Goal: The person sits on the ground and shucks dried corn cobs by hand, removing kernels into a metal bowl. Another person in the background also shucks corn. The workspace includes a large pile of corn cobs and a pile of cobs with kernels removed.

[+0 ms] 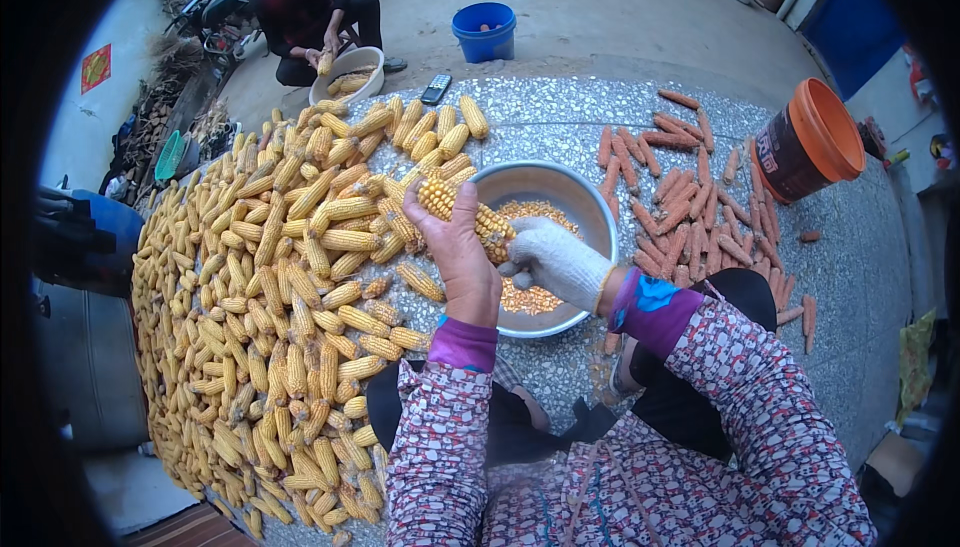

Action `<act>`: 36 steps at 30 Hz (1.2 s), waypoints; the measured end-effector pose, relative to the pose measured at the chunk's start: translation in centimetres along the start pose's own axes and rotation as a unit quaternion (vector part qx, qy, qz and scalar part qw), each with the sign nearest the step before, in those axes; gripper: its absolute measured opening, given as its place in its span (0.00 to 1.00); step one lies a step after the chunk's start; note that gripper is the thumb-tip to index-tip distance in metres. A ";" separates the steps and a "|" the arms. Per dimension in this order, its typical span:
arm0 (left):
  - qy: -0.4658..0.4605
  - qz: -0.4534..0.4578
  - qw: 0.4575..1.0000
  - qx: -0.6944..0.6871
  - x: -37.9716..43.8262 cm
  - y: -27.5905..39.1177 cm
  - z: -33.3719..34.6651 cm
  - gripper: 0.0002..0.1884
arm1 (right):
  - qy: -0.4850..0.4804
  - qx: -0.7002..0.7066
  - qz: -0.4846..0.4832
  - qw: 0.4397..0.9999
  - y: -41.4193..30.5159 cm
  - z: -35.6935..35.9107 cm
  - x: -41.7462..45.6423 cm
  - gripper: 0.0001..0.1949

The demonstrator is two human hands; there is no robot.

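Note:
My bare left hand (457,247) holds a yellow corn cob (466,209), its thumb across the near side. At the lower right end of the cob, my right hand (559,262) in a white knitted glove presses its fingers on the kernels; whether it grips the cob is partly hidden. Both hands are above the left part of a metal basin (592,198). Loose kernels (532,298) lie in the basin. Left of it spreads a large heap of unshelled corn cobs (300,307). On the right lies a pile of bare reddish cobs (694,209).
An orange bucket (810,142) stands beyond the bare cobs. Ahead are a blue bucket (484,41) and a mobile phone (436,89). A person (307,14) sits at the upper left, holding a cob over a white basin (375,82). A blue barrel (112,232) stands far left.

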State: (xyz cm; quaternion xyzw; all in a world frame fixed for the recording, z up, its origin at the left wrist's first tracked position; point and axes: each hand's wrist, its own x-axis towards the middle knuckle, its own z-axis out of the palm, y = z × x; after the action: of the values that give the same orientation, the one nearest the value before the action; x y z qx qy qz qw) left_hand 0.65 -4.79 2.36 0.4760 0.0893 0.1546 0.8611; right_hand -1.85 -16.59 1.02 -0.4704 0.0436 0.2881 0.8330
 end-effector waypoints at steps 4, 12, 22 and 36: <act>0.005 0.011 1.000 0.008 0.4 0.5 0.0 0.32 | 0.000 0.119 0.035 0.992 -0.6 0.4 -0.1 0.09; -0.012 -0.011 1.000 0.003 0.3 0.0 -0.5 0.33 | -0.021 0.098 0.053 0.994 -0.3 -0.1 0.5 0.08; -0.011 -0.007 1.000 -0.001 0.3 0.0 -0.3 0.34 | -0.006 0.094 0.056 0.994 -0.2 -0.1 0.4 0.08; 0.006 -0.032 0.999 -0.020 1.1 0.3 -0.6 0.38 | -0.018 0.119 0.045 0.992 -0.3 -0.3 0.2 0.13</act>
State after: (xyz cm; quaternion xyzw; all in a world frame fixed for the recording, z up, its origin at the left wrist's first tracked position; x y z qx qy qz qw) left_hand 1.45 -3.74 2.25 0.4542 0.1066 0.1318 0.8746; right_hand -1.49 -16.85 1.03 -0.3603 0.0840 0.3263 0.8699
